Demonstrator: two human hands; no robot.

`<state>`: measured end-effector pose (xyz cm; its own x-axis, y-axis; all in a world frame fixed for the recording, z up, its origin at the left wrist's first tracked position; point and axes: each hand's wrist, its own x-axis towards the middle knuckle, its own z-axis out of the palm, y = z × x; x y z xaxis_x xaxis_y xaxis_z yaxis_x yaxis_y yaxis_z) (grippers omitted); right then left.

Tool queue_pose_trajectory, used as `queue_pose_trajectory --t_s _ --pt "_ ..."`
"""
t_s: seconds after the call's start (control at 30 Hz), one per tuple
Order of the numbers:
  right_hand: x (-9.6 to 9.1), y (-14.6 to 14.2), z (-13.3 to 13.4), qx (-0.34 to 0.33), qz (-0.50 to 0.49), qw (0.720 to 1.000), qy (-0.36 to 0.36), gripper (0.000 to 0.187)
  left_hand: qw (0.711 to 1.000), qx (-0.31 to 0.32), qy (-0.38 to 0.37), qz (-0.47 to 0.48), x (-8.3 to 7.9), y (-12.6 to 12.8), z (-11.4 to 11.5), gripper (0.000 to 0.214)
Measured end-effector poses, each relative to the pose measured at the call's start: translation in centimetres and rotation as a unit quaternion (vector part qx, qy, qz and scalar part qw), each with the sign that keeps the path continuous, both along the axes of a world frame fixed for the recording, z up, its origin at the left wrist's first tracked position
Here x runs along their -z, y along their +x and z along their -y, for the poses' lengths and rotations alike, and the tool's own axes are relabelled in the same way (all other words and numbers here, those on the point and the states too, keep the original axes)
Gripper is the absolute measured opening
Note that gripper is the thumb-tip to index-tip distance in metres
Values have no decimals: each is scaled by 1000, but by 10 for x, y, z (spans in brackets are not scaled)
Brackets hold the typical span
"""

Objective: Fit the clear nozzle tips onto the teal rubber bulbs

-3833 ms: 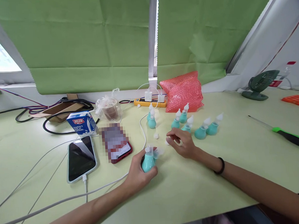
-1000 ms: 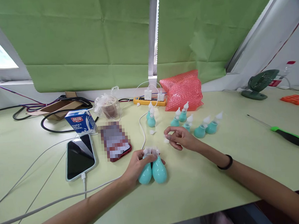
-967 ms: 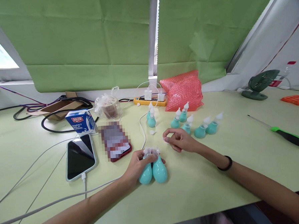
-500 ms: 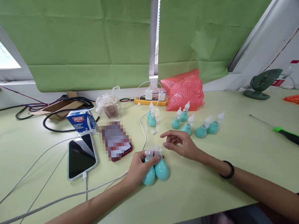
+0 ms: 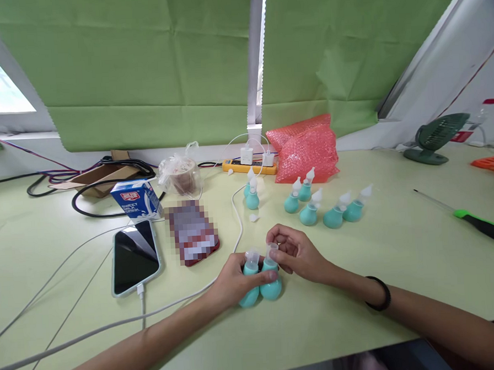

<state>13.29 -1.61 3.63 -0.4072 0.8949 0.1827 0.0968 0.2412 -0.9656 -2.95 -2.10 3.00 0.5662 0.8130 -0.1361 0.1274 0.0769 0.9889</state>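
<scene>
My left hand [image 5: 237,279] is closed round two teal squeeze bulbs side by side near the front of the table. Each one, the left bulb [image 5: 249,296] and the right bulb [image 5: 272,290], has a clear neck pointing up and no white tip on it. At the right bulb's clear neck [image 5: 272,250], my right hand [image 5: 294,251] pinches with thumb and index finger. Beyond the hands lies a loose white tip [image 5: 254,218]. Several bulb aspirators with white tips lie or stand farther back, among them one teal aspirator [image 5: 308,214] right behind my right hand.
To the left are a phone on a cable [image 5: 135,260], a red-edged phone [image 5: 193,232], a milk carton [image 5: 136,202] and a bagged tape roll [image 5: 182,177]. A power strip [image 5: 241,167] and pink bubble wrap [image 5: 307,151] lie behind. At right are a screwdriver [image 5: 481,225] and a fan [image 5: 435,136].
My right hand has moved down and left onto the right bulb's neck and closed into a pinch. The two bulbs in my left hand have shifted slightly right.
</scene>
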Motion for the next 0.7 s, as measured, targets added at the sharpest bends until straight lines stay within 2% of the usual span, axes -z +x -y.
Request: queue_pose_trajectory --t_s 0.07,0.2,0.3,0.43,0.53,0.63,0.7 --pt "0 -1 1 -8 28 999 27 11 1000 -9 25 -10 -1 0 2 28" --pt "0 0 3 -35 131 980 147 12 996 -13 85 -21 0 1 9 24" --pt "3 -1 5 -37 132 974 183 17 990 -9 134 -50 3 2 13 22" --pt "10 -7 7 -16 92 985 142 20 975 -33 195 -97 6 3 16 26" --pt "11 -10 0 21 29 998 43 22 964 -29 247 -98 7 2 19 19" --pt "5 -4 -14 104 -52 992 -50 25 947 14 317 -47 5 0 22 16" --pt "-1 4 -21 152 -40 988 -10 25 944 10 326 -41 3 -1 23 22"
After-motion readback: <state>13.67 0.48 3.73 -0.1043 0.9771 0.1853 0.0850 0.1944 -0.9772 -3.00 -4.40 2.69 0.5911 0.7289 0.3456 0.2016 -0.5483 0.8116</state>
